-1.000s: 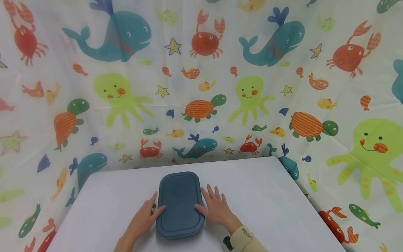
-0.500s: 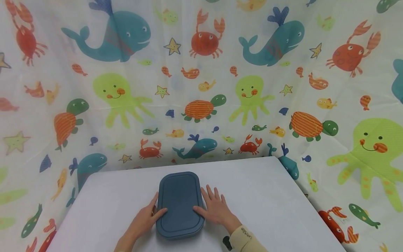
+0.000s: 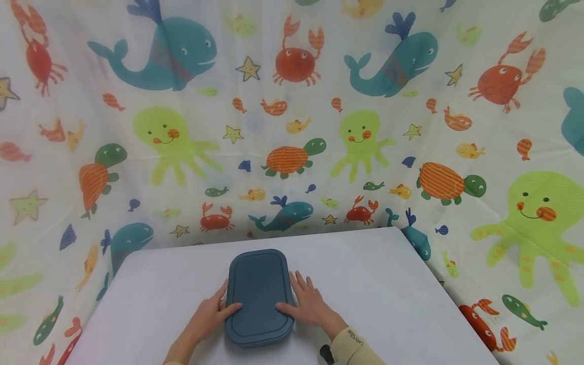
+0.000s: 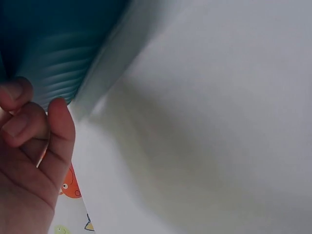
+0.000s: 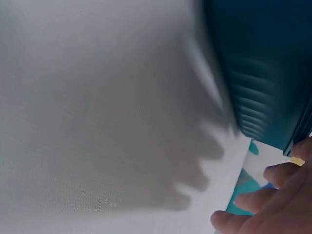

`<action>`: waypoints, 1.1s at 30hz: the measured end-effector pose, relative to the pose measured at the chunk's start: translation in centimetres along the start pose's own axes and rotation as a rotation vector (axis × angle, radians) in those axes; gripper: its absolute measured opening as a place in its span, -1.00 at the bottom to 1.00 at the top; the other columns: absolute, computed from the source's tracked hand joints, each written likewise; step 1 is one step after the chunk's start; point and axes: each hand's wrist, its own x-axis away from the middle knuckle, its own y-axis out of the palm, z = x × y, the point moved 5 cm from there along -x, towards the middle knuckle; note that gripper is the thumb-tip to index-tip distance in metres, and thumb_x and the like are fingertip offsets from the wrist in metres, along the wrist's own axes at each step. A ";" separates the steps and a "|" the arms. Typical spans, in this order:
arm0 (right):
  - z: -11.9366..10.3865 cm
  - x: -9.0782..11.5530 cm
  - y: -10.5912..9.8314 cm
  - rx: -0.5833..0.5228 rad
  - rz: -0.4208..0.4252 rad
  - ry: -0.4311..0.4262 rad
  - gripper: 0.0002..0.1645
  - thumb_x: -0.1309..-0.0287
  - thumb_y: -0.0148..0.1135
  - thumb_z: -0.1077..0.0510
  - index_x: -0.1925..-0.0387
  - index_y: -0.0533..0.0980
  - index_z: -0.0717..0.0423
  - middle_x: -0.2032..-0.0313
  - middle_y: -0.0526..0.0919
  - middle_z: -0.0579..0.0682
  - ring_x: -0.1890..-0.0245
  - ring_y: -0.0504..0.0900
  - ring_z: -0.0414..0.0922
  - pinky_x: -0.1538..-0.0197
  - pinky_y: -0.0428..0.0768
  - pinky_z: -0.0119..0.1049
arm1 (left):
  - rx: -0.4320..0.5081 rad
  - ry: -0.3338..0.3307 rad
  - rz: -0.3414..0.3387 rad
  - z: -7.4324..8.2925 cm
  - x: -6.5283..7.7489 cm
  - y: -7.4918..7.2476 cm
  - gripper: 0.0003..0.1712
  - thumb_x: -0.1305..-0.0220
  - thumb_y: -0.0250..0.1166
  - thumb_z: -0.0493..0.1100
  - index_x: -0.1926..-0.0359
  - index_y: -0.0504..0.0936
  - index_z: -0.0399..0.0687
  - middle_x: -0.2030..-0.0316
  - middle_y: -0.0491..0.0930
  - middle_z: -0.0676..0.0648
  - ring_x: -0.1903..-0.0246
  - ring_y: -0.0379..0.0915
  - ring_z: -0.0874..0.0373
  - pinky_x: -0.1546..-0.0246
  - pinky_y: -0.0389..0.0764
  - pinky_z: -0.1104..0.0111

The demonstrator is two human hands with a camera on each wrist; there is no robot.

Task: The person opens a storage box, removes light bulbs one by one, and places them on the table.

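Note:
A dark blue, rounded rectangular lidded container (image 3: pixel 260 294) sits on the white table between both hands. Along its left side lies my left hand (image 3: pixel 207 317), thumb on the lid near the edge and index finger stretched forward beside the wall. The left wrist view shows other fingers of that hand (image 4: pixel 34 141) loosely bent by the ribbed teal side (image 4: pixel 68 63). On the right, my right hand (image 3: pixel 310 304) rests its thumb on the lid while its straight fingers spread beside the container. In the right wrist view, those fingers (image 5: pixel 273 195) fan out near the container's far end (image 5: pixel 263 117).
The white table (image 3: pixel 365 274) extends around the container on every side. Behind it and along its sides hangs a white curtain (image 3: pixel 255 30) printed with whales, crabs, turtles and octopuses. A small black object (image 3: pixel 326 354) shows by the right sleeve cuff (image 3: pixel 351 347).
The right thumb has slid a little inward over the lid, and the left thumb reaches slightly further onto it. The container stays in place; the head view has shifted slightly.

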 end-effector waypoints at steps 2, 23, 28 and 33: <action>0.0 -0.1 0.1 -0.017 -0.005 -0.001 0.18 -0.15 0.05 -0.51 -0.54 -0.06 0.05 -0.52 -0.05 0.16 -0.46 -0.11 0.32 -0.31 0.05 0.38 | 0.005 -0.008 -0.003 -0.1 0.1 -0.1 0.10 -0.19 0.34 0.22 -0.48 0.06 -0.33 0.66 0.31 0.04 0.63 0.19 0.20 0.57 0.25 0.40; -3.4 -0.1 0.0 -0.045 0.016 -0.053 0.20 -0.12 0.16 -0.45 -0.53 -0.05 0.13 -0.50 -0.10 0.26 -0.45 -0.13 0.37 -0.30 0.06 0.39 | 0.095 -0.046 -0.028 -1.3 1.2 -2.5 0.10 -0.17 0.35 0.20 -0.50 0.03 -0.26 0.65 0.40 0.03 0.60 0.31 0.16 0.55 0.35 0.37; -4.4 -0.2 0.0 -0.044 0.029 -0.056 0.20 -0.11 0.17 -0.45 -0.53 -0.04 0.11 -0.51 -0.11 0.26 -0.46 -0.18 0.34 -0.31 0.01 0.39 | 0.103 -0.040 -0.035 -1.6 1.5 -3.2 0.10 -0.18 0.35 0.18 -0.50 0.02 -0.26 0.63 0.41 0.02 0.58 0.33 0.16 0.52 0.37 0.36; -5.3 -0.2 0.1 -0.046 0.040 -0.066 0.19 -0.11 0.18 -0.44 -0.53 -0.01 0.12 -0.51 -0.14 0.25 -0.47 -0.22 0.32 -0.33 -0.02 0.39 | 0.096 -0.034 -0.062 -2.1 1.8 -3.8 0.09 -0.21 0.33 0.18 -0.50 -0.01 -0.28 0.56 0.53 0.02 0.50 0.41 0.16 0.44 0.43 0.34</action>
